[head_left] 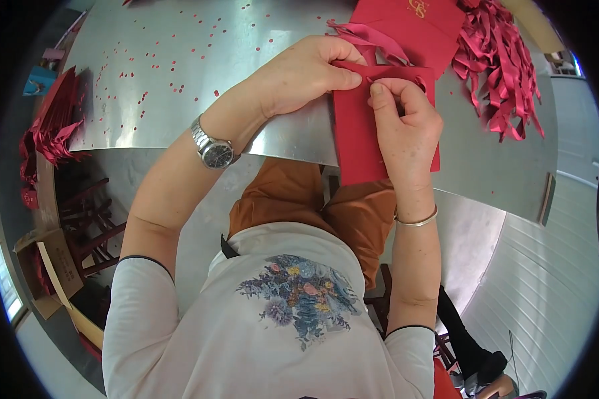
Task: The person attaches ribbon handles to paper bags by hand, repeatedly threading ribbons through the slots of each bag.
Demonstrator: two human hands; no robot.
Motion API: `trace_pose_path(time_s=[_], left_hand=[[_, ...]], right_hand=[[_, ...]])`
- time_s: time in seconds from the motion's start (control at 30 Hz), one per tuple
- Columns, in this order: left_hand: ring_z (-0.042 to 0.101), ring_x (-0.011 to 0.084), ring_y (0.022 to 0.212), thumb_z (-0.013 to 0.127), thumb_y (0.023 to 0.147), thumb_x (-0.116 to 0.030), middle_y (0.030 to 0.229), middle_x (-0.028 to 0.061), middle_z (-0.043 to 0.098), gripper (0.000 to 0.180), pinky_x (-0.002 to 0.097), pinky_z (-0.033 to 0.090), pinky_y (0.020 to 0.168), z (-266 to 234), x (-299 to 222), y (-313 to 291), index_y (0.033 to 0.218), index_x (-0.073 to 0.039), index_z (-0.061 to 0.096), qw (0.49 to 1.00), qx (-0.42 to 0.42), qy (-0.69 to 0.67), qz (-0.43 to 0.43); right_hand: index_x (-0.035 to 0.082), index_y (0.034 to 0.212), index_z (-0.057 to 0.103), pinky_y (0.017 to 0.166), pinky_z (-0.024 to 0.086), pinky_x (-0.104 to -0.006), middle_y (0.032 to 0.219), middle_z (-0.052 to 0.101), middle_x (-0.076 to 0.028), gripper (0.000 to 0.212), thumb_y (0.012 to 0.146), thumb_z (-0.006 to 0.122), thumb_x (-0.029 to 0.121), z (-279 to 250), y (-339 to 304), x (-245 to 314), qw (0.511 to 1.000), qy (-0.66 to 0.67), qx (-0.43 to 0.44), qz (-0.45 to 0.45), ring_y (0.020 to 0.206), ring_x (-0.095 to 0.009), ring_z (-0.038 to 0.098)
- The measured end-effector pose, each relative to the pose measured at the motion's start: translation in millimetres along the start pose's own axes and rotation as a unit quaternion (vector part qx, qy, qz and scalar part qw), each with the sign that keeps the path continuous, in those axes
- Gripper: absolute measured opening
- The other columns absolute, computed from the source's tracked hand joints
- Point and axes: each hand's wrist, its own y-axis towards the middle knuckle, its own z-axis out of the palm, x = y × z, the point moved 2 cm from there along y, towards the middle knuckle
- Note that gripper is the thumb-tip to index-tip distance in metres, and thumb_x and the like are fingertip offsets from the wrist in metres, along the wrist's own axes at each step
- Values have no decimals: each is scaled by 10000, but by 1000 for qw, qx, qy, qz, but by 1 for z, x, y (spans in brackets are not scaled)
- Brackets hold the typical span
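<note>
A red paper bag (356, 143) hangs partly over the table's near edge, its top toward the far side. My left hand (313, 70) grips the bag's top left edge, thumb on the front and the other fingers behind. On the bag's front, my right hand (409, 123) is closed in a pinch of thumb and forefinger, at a bit of ribbon by the top edge. What lies between those fingertips is mostly hidden. A pink-red ribbon (379, 41) loops up behind the bag's top.
Flat red bags (412, 23) lie beyond my hands on the metal table (279, 133). A heap of red ribbons (496, 66) covers its right side; small red paper dots are scattered at left. Finished-looking red bags (56, 116) stack at far left, above an open cardboard box (60, 266).
</note>
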Motion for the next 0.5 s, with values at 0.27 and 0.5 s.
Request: trace_pose_path(time_s=[0.27, 0.5], left_hand=[[555, 84, 829, 610, 856, -35, 909, 8, 624, 108, 236, 458, 769, 1, -5, -11, 951, 5, 642, 992, -49, 114, 27], [611, 208, 886, 600, 822, -3, 924, 124, 653, 170, 310, 486, 803, 6, -3, -7, 990, 25, 613, 974, -86, 176, 111]], right_hand=[[66, 804, 696, 556, 507, -362, 646, 655, -102, 94, 818, 689, 159, 7, 5, 13, 995, -91, 20, 45, 579, -270, 639], [86, 730, 581, 479, 499, -385, 634, 609, -100, 87, 786, 620, 140, 9, 13, 33, 913, -356, 68, -188, 564, -261, 635]])
